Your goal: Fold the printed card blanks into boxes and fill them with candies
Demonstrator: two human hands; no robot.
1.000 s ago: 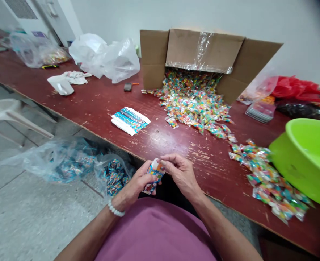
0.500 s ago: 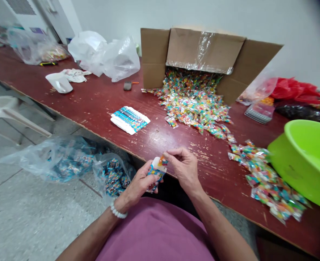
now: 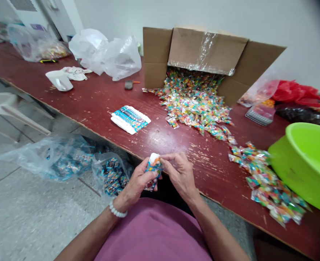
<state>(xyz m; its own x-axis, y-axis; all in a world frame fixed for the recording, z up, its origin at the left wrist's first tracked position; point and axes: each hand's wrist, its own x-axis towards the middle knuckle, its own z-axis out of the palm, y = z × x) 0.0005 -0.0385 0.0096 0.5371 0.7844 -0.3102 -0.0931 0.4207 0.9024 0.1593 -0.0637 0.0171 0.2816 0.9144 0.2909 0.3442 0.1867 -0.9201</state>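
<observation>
My left hand (image 3: 141,179) is closed around a small blue printed candy box (image 3: 153,169), its white flap standing up at the open top. Fingers of my right hand (image 3: 179,173) pinch a small clear packet of orange and colourful candy (image 3: 157,161) at the mouth of that box. Part of the packet is hidden by the fingers and box. Flat blue printed cartons (image 3: 131,119) lie stacked on the red-brown table beyond my hands. A heap of candy packets (image 3: 195,107) spills out of a cardboard box (image 3: 207,50) lying on its side.
At the right stands a green basin (image 3: 301,163) beside more loose packets (image 3: 268,181). Plastic bags of blue packages (image 3: 67,159) sit on the floor at left, near a white plastic stool (image 3: 5,108). A white jug (image 3: 59,80) and a brush (image 3: 129,85) rest on the table.
My right hand has moved slightly left and down, bringing the candy packet from above the flap into the box's mouth. My left hand still holds the box.
</observation>
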